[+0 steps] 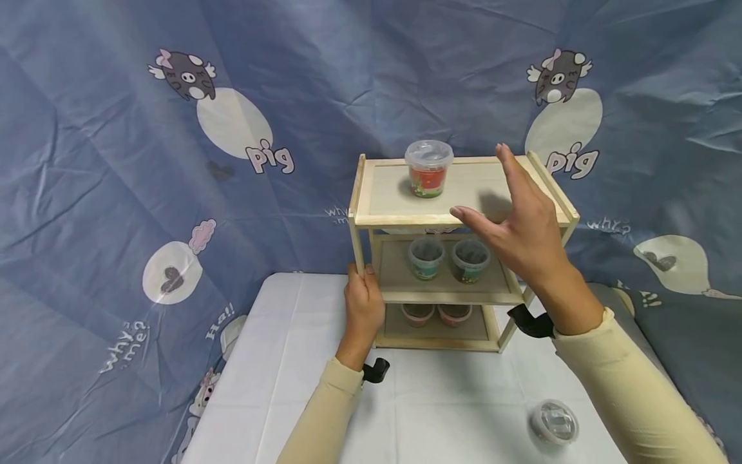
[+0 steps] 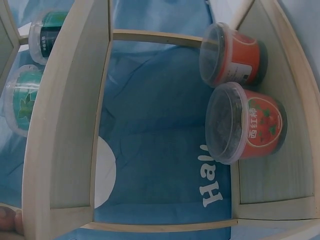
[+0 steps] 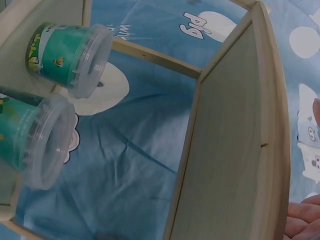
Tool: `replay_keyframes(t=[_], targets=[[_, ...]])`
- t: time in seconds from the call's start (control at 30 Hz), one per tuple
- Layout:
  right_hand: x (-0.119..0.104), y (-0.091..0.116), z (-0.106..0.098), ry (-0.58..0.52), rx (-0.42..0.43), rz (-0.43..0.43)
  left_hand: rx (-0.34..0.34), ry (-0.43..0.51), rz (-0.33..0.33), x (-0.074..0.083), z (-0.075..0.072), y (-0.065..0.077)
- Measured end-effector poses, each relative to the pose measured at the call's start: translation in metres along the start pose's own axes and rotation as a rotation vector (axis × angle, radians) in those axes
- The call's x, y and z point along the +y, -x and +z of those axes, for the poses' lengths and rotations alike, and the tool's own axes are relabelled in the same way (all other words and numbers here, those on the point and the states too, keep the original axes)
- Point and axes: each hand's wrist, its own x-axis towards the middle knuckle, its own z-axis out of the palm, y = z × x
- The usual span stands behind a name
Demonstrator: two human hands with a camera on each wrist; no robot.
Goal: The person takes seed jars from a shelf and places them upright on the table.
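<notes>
My left hand [image 1: 363,303] grips the left front post of a three-tier wooden shelf rack [image 1: 437,298], at the height of its middle board. The right hand [image 1: 524,229] is raised at the right side of the top board, thumb and fingers spread apart, holding nothing. A red plastic tub [image 1: 428,177] with a clear lid stands on the top board, left of the right hand. Two green tubs, one on the left [image 1: 426,258] and one on the right [image 1: 470,261], stand side by side on the middle board. The bottom board carries two red tubs, the front one [image 2: 265,122] showing its printed label.
A tub with a clear lid [image 1: 554,422] sits on the white tabletop [image 1: 429,403], in front of the rack and near my right forearm. Blue pig-print fabric [image 1: 324,77] hangs close behind the rack and along the left side.
</notes>
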Motion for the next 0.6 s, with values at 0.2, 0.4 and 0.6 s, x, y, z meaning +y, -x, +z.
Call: replay_keyframes(t=[0.2, 0.4, 0.6], targets=[[-0.004, -0.01, 0.007, 0.007, -0.009, 0.005, -0.007, 0.01, 0.009, 0.0, 0.0, -0.001], [-0.011, -0.023, 0.011, 0.011, -0.018, 0.04, -0.003, -0.002, 0.0, 0.0, 0.001, 0.0], [-0.013, -0.032, 0.016, 0.016, -0.043, 0.071, -0.015, 0.013, -0.01, 0.0, 0.001, 0.0]])
